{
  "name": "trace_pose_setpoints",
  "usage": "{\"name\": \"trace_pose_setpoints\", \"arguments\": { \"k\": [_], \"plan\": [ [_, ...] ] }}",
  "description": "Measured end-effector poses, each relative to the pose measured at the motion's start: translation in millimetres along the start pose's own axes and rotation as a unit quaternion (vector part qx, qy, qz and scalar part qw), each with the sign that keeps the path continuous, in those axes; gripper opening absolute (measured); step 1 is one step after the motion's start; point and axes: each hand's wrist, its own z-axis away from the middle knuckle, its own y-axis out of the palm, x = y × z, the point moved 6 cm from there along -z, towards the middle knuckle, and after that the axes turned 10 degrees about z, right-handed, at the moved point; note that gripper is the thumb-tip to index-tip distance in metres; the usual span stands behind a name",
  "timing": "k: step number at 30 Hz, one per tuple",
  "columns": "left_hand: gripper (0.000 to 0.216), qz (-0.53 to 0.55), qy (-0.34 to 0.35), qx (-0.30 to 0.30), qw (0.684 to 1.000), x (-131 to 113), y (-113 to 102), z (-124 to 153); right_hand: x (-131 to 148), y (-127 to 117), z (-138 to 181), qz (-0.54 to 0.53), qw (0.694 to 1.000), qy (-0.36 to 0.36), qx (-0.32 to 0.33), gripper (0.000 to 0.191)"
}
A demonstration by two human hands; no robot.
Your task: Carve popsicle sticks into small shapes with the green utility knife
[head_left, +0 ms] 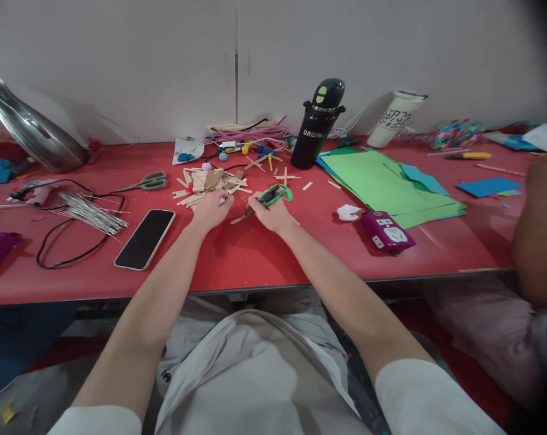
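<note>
My left hand (212, 208) is closed at the near edge of a pile of wooden craft sticks (200, 181); a small pale bit shows at its fingertips, too small to name. My right hand (273, 214) is wrapped round a green-and-black utility knife (273, 194) with a loop-shaped green end. Its dark tip points down and left, over a single craft stick (238, 219) lying on the red table (246, 260). Between the two hands there is a narrow gap. More sticks and cut pieces lie beyond the knife.
A phone (145, 239), scissors (148, 181) and thin wires (94, 212) lie to the left. Behind stand a black tumbler (316, 127) and pink pipe cleaners (264, 134). Green paper (368, 181) and a purple packet (387, 232) lie right, near another person's arm (538, 229).
</note>
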Motion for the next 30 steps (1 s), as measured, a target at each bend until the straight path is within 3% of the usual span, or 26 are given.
{"name": "trace_pose_setpoints", "arguments": {
  "k": [23, 30],
  "plan": [
    [0.017, -0.052, -0.006, 0.057, 0.997, -3.5, 6.0, 2.9, 0.4, 5.2, 0.1, -0.013, 0.999, -0.042, 0.002, 0.043],
    [0.018, -0.057, -0.020, 0.052, 0.997, -1.3, 7.1, 2.6, -3.1, 0.9, -3.2, 0.009, 1.000, -0.006, -0.009, 0.034]
  ]
}}
